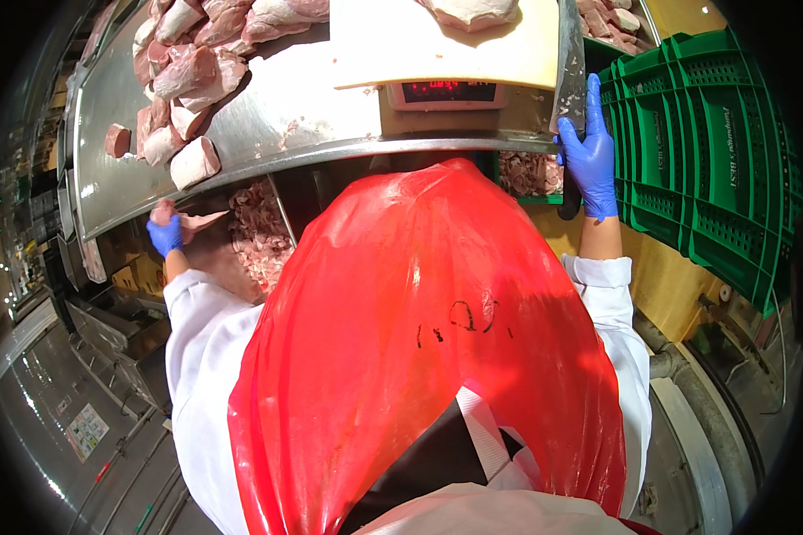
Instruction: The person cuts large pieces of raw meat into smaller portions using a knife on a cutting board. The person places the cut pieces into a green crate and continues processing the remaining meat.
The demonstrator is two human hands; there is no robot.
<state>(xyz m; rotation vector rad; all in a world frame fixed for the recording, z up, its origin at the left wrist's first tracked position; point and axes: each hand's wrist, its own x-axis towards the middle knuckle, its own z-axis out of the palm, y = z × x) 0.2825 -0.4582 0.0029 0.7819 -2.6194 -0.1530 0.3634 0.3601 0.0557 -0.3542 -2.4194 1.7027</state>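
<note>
Two gloved hands work at the head view's sides, with a red apron point(419, 259) between them. The left hand point(164, 235) is closed on a scrap point(203, 220) of pink meat, whose thin flap sticks out to the right; it is just off the front edge of the steel table point(321, 114), near a bin of trimmings point(260, 234) below. The right hand point(589, 162) grips a knife point(570, 76) by its black handle, forefinger stretched forward, the wide blade pointing away from the body beside the right edge of a pale board point(401, 45). Whether blade and board touch, I cannot tell. A large cut point(471, 11) lies at the board's far side, partly out of view. Below the board's near edge sits a scale point(446, 94) with red lit digits. Meat chunks point(187, 76) heap on the table's left, and a green crate point(696, 152) stands right of the right hand
</note>
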